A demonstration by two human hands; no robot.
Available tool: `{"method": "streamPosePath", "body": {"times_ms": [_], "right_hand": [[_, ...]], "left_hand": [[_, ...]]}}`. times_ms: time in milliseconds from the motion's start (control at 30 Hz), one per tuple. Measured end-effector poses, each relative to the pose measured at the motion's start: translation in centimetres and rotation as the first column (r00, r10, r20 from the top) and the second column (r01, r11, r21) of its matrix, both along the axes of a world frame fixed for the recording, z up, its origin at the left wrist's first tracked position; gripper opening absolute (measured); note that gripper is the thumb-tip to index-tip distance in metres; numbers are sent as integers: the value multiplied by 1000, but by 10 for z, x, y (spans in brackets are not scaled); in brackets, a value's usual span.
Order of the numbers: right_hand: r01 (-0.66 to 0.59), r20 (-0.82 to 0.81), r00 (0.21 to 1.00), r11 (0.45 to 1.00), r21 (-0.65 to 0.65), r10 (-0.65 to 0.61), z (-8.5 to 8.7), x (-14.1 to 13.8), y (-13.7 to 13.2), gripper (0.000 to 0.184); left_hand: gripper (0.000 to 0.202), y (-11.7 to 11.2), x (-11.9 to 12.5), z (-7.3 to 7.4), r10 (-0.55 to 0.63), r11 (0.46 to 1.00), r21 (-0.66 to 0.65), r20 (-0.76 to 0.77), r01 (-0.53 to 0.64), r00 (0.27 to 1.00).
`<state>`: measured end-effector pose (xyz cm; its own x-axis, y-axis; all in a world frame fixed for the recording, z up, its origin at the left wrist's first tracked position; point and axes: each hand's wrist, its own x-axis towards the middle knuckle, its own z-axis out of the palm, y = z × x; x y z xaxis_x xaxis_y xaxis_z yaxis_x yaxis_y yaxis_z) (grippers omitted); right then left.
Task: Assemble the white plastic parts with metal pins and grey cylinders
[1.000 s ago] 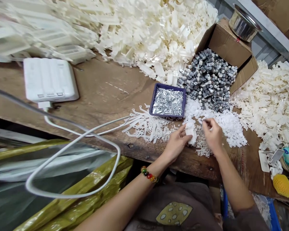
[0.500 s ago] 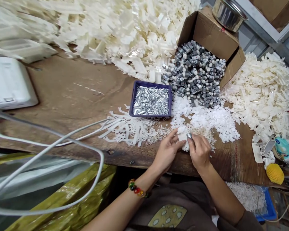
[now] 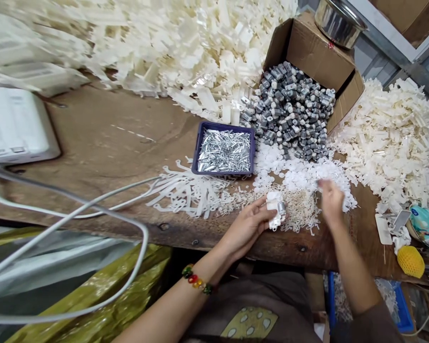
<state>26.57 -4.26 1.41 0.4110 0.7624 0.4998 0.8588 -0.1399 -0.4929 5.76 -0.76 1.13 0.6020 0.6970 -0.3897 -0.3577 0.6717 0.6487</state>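
Observation:
My left hand (image 3: pixel 252 223) is closed on a white plastic housing (image 3: pixel 274 226), above the front of the table. A small silver motor-like part (image 3: pixel 281 208) sits at the housing's right side. To the right, my right hand (image 3: pixel 332 202) is smeared by motion over the edge of a pile of thin white discs (image 3: pixel 300 176). Its fingers are too blurred to show whether they hold anything. Small cream-coloured pieces (image 3: pixel 303 209) lie loose between my hands, and flat white strips with looped ends (image 3: pixel 196 190) spread out left of them.
A purple tray (image 3: pixel 193 155) of metal pins stands beyond my left hand. Behind the discs, a cardboard box (image 3: pixel 318 57) on its side spills grey motor-like parts (image 3: pixel 289 109). Cream plastic pieces (image 3: pixel 393 147) are heaped right and back. White cables (image 3: pixel 93 209) loop at left.
My right hand has left the housing and moved right to the white discs. The silver part that was at its fingertips now sits in the housing. My left hand keeps its hold.

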Motion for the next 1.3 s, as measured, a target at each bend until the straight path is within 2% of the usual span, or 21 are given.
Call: {"method": "streamPosePath", "body": {"times_ms": [67,133,200,300,400,467,533,567,633,667,733,767,833,867,967,1000,1067,1133,1233,1300], "right_hand": [[145,17,989,989,20,-146,18,63,28,28],[165,51,985,986,-15,-165,31,117,52,22],[134,81,988,989,-69,-129,37,153,67,28],[81,107,992,990,-114,-69,39,175,67,35],[71,143,988,993,-94,-57,43,176,47,30],[79,107,991,997,-24,-76,46,165,30,18],[53,-80,995,998,33,-51,47,140,12,6],[10,-224,975,999,35,-2,45,123,4,9],[-166,-503,851,986,12,149,39,80,-10,16],[-254,-575,789,967,16,216,35,57,-16,16],[-371,-629,714,928,35,309,27,14,-25,17],[-392,-633,698,919,53,334,24,-5,-28,17],[-398,-597,723,916,52,348,22,-34,-31,14],[-384,-551,763,923,34,338,22,-46,-31,12],[-306,-241,925,952,-15,293,24,-72,-27,17],[-289,-105,952,957,-9,287,24,-79,-25,17],[-297,123,948,955,-1,295,23,-91,-22,16],[-334,229,915,942,-35,332,19,-101,-19,15],[-376,212,899,924,-71,383,11,-110,-17,13],[-388,153,908,920,-46,391,8,-112,-18,12]], "left_hand": [[33,1,-2,2,-32,999,-12,-23,32,999],[33,-1,-3,3,-56,998,9,-80,57,995],[35,-4,-3,3,-108,993,27,-118,112,987],[38,-7,-5,3,-166,985,36,-111,171,980],[36,-6,-6,2,-149,989,16,-46,150,988],[35,-5,-4,1,-133,991,-13,14,133,991],[39,-3,-1,-1,-139,990,-20,55,140,989],[43,-2,1,-2,-146,989,-15,65,147,987],[48,-1,3,-4,-137,991,8,56,136,989],[51,0,3,-5,-119,993,25,40,118,992],[55,1,2,-7,-72,995,67,-7,73,997],[58,2,1,-8,-48,995,89,-28,51,998],[63,2,-1,-10,-3,993,121,-52,9,999],[65,2,-3,-11,19,991,132,-56,-11,998],[68,0,-6,-13,74,983,174,-82,-59,994],[67,-1,-6,-14,88,978,198,-95,-68,992],[66,-3,-7,-15,110,962,260,-116,-76,987],[62,-5,-8,-15,135,938,336,-131,-84,982],[53,-8,-11,-14,174,890,448,-175,-79,969],[50,-9,-15,-12,193,862,503,-216,-61,957]]}}
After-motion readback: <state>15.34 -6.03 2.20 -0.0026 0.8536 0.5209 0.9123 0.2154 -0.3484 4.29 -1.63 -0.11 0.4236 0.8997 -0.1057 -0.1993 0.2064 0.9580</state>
